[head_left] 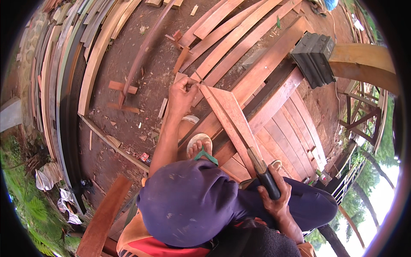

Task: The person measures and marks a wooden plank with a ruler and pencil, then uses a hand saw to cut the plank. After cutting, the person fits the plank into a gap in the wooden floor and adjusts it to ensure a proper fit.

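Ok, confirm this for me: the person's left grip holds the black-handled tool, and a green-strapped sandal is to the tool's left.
Wrong grip: the head view shows the right grip holding the black-handled tool. The green-strapped sandal is indeed to its left.

Beyond the purple knee [188, 207], anything the left hand [182, 93] pinches is too small to tell; the knee hides a sandalled foot's [200, 147] heel; right of the knee, the right hand [280, 201] partly covers a black handle [267, 182]; far beyond the knee, the upper edge crops a blue thing [330, 4].
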The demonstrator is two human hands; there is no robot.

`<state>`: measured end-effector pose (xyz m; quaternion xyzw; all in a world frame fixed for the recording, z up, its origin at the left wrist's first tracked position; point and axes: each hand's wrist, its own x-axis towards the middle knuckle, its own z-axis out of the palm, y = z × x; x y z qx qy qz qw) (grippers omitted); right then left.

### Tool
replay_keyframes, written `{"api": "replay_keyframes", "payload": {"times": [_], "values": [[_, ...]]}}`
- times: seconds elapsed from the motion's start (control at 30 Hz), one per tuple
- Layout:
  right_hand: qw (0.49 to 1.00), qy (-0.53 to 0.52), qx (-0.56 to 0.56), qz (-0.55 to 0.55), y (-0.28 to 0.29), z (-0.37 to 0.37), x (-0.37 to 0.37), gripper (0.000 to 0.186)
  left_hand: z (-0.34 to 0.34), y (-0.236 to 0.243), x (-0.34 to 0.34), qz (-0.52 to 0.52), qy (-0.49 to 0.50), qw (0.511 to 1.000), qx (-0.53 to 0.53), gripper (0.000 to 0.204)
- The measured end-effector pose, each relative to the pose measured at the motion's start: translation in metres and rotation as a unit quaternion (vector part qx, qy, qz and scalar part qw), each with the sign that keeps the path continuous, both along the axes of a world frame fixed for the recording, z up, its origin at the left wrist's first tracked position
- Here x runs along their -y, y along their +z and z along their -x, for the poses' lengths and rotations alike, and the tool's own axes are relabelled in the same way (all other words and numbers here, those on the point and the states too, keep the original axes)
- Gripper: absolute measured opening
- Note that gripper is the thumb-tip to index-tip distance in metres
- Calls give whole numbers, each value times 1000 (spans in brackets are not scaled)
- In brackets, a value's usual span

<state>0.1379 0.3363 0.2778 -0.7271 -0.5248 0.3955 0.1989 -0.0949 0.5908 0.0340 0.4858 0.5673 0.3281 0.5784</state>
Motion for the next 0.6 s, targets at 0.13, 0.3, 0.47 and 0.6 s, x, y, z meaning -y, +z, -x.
{"api": "replay_keyframes", "payload": {"times": [0.13,0.3,0.47,0.6], "values": [[1000,28,0,-5,-4,-1,-10,63,-1,9,-3,-2,-18,999,-49,6],[998,35,1,-58,-17,-3,-6,61,-2,6,-2,1,-7,999,-52,7],[999,25,-32,-7,-9,-3,-3,60,2,-3,2,-5,10,999,-30,6],[998,-5,-52,-44,-18,-2,-6,54,0,-12,-1,-31,-5,999,-41,6]]}}
